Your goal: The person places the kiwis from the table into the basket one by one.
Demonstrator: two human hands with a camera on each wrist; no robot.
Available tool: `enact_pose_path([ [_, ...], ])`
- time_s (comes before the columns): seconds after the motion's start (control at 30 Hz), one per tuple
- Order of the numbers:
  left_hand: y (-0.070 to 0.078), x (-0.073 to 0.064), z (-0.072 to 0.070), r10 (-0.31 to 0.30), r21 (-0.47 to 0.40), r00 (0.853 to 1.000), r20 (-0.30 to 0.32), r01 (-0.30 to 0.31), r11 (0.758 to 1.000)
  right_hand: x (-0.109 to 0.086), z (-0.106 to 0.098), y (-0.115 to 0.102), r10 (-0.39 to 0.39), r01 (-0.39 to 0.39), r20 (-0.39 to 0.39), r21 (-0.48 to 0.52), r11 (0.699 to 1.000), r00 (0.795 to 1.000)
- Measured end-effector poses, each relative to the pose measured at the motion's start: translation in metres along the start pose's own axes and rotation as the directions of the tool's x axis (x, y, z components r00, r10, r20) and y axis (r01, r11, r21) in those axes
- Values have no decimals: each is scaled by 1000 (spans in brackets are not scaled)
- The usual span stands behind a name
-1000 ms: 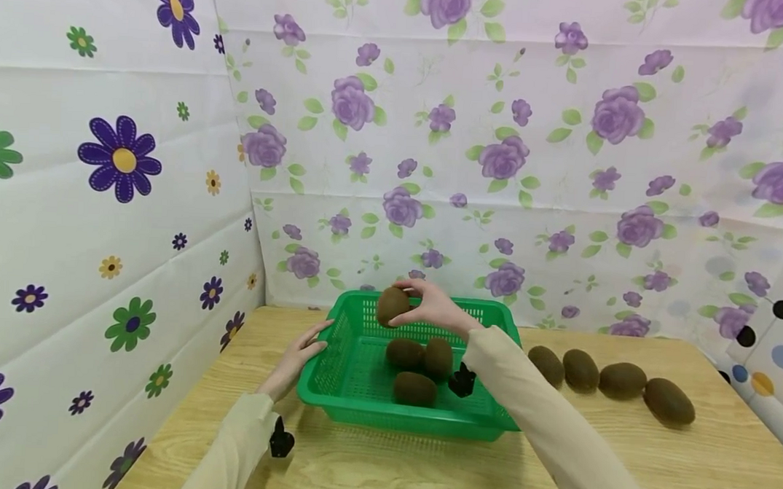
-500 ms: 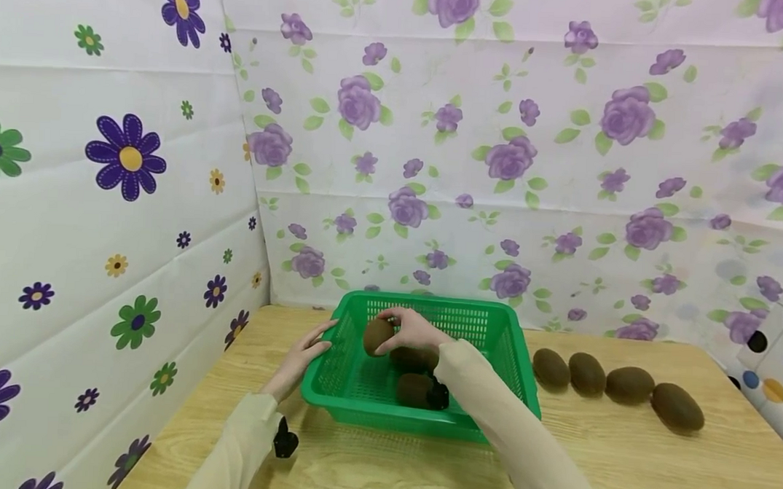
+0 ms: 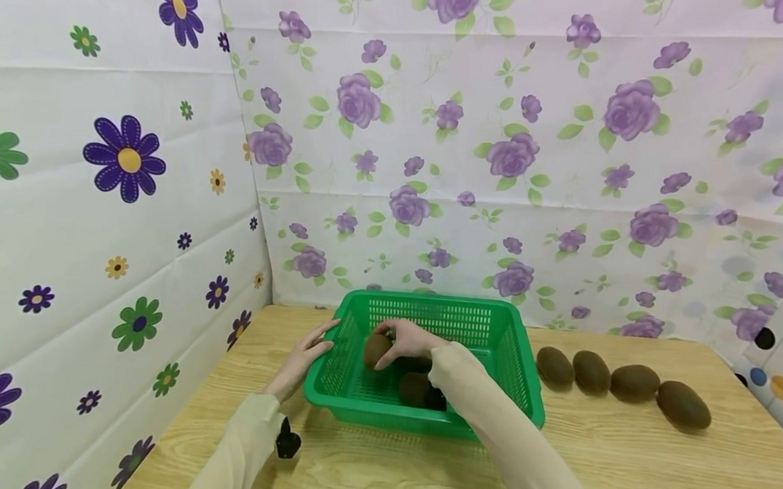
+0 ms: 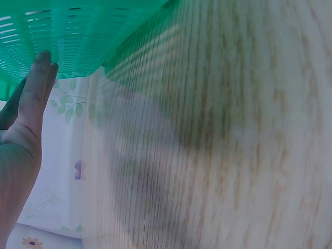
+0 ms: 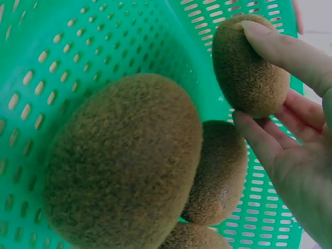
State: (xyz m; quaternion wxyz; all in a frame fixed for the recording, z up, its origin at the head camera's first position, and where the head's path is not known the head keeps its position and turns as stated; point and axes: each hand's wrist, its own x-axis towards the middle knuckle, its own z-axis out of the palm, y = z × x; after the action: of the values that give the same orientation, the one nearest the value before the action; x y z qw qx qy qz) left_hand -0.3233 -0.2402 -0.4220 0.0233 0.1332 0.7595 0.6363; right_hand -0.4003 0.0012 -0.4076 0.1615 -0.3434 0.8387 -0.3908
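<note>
My right hand (image 3: 408,341) holds a brown fuzzy kiwi (image 3: 377,352) low inside a green plastic basket (image 3: 423,424), near its left wall. In the right wrist view the thumb and fingers grip that kiwi (image 5: 249,67) from either side. Several other kiwis lie on the basket floor, one kiwi (image 5: 124,166) large in the foreground and another kiwi (image 5: 218,171) just below the held one. The right hand and sleeve partly cover them in the head view. My left hand (image 3: 303,359) rests with extended fingers against the basket's left side; the left wrist view shows these fingers (image 4: 35,93) along its slotted wall.
Right of the basket, several kiwis (image 3: 635,383) lie in a row on the wooden table (image 3: 618,466). Flower-printed cloth (image 3: 461,145) hangs behind the table, and another printed cloth (image 3: 104,225) covers the left side.
My right hand has moved left and down with the kiwi, from above the basket's back part to inside it. The left hand stays at the basket's left side.
</note>
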Motion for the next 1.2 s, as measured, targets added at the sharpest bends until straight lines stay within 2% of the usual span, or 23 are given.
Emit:
enact_pose_path([
  [0.3,-1,-1,0,-2,-1,1000,4,2,1000,1,7,6,69,-68,90,-22,997,994],
  [0.53,-3,1,0,2,-24,1000,2,-2,1000,2,7,6,71,-69,121,-19,997,990],
  [0.7,-15,7,-3,-9,-39,1000,-13,8,999,2,4,6,43,-47,119,28,999,992],
  [1.0,-29,13,-5,30,-18,999,-15,-30,999,-10,-24,-6,3,-13,72,142,990,997],
  [1.2,-29,13,-6,7,-20,1000,-12,-7,1000,-28,-49,-19,-14,4,36,259,966,999],
])
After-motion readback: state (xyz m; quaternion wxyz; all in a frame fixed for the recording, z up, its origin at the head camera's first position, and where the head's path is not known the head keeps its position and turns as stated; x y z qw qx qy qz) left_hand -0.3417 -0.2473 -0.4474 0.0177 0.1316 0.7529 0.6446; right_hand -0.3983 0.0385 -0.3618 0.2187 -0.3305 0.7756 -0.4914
